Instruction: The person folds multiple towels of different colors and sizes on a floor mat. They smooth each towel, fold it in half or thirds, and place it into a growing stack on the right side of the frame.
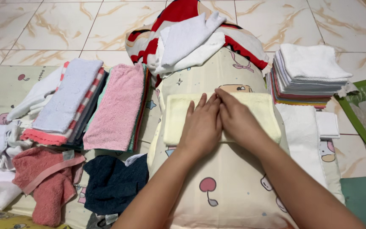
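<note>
A pale yellow towel (174,114), folded into a wide strip, lies across a cream cartoon-print pillow (225,191) in front of me. My left hand (201,125) and my right hand (236,118) both press flat on the middle of the towel, side by side, fingers together and pointing away from me. Neither hand grips anything.
A stack of folded towels (306,74) stands at the right with a white cloth (303,135) below it. Folded pink (117,108) and white striped towels (70,99) lie at the left; loose coral (47,182), navy (115,182) and white cloths are nearer. White towels (189,42) top a red patterned bundle behind.
</note>
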